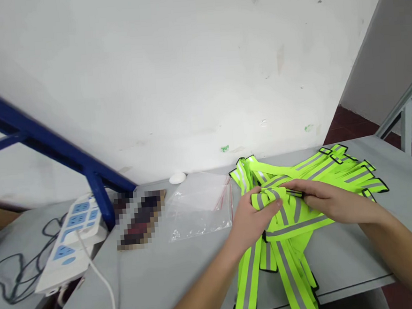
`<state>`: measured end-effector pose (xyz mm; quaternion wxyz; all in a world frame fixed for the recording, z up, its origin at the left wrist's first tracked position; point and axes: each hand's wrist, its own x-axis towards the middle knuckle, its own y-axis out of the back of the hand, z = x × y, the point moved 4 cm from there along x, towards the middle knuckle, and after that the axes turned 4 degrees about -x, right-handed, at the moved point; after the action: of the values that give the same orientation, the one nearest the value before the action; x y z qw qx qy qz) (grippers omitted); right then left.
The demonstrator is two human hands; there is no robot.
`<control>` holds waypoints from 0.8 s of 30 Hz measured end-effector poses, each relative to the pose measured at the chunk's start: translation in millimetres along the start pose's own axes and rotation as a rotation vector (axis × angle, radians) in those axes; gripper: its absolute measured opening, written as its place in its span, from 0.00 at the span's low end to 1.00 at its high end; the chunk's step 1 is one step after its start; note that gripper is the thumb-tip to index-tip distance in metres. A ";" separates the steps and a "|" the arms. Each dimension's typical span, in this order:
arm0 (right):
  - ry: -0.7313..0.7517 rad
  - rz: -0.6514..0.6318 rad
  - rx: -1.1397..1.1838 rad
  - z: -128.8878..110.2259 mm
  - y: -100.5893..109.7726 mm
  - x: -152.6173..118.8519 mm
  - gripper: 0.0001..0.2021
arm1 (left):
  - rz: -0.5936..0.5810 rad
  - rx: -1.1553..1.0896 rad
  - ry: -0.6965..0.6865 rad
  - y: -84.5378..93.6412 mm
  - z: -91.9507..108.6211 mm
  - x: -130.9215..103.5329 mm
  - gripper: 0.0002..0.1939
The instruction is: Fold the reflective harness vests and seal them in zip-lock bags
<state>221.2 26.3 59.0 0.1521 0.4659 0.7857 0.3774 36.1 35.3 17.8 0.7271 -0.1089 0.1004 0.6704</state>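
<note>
SITE: I read workshop or packing room | LANDMARK: grey worktable | ON IT: piled reflective straps, clear plastic bags | LEFT END: blue metal frame, power strip | BEHIND: scuffed white wall

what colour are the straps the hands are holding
The straps are bright yellow-green with grey stripes, best seen in the head view.

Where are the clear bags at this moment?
In the head view, the clear bags lie on the table, left of the green straps, near the white object.
</note>
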 end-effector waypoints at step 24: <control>0.338 0.527 -0.715 3.5 -58.2 34.2 0.26 | 0.043 -0.347 -0.583 5.6 0.6 -1.0 0.29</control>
<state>169.6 40.5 17.8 0.0718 0.4999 0.4754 0.7204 30.5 34.9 18.5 0.6813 -0.0329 -0.2251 0.6957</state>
